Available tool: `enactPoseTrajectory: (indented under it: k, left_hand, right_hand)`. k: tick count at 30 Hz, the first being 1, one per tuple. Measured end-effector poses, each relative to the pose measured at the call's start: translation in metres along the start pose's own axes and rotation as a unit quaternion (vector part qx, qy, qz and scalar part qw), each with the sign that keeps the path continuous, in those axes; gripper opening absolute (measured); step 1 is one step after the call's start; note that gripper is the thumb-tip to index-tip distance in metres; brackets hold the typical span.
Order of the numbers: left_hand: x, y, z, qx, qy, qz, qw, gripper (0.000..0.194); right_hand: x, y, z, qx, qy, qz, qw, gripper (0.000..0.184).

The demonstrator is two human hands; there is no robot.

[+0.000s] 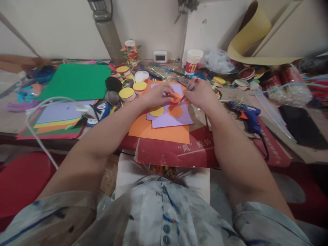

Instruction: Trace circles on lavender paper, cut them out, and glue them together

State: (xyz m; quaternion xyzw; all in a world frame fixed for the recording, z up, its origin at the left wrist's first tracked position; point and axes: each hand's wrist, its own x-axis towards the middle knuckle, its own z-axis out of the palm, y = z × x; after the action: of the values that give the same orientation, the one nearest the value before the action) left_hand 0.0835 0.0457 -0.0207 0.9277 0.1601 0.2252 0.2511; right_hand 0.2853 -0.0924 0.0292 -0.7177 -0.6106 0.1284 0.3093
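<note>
Cluttered worktable [7, 118] before a pale wall [64, 30]. Nearest: one red cardboard sheet printed with white characters [164, 153]; on it, one large orange paper sheet [143, 131], bearing lilac paper sheets [167, 122]. Upon these: one flat yellow paper disc [156, 111]; one flat orange paper disc [175, 112]; just beyond the latter, one low round piece with orange top and red side [176, 98], partly covered by fingers. It lies between the person's hands: left hand [160, 95] curled, gripping its left edge; right hand [201, 94] closed around one slim red-ended pen [192, 85], tip just beside its right edge. Farther: one red-and-white paper cup [194, 63].
</note>
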Motion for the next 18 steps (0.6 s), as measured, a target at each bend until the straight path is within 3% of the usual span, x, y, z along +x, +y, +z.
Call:
enactPoseTrajectory:
  k: [10,18]
  left_hand:
    - [0.002,-0.004,0.005,-0.016,0.008,0.002,1.000,0.011]
    - [0.004,0.000,0.004,-0.014,0.007,-0.003,1.000,0.009]
  right_hand:
    - [-0.018,-0.015,-0.001,0.005,-0.017,-0.011,1.000,0.005]
    - [-0.021,-0.010,0.003,-0.005,0.001,-0.076,0.997,0.020]
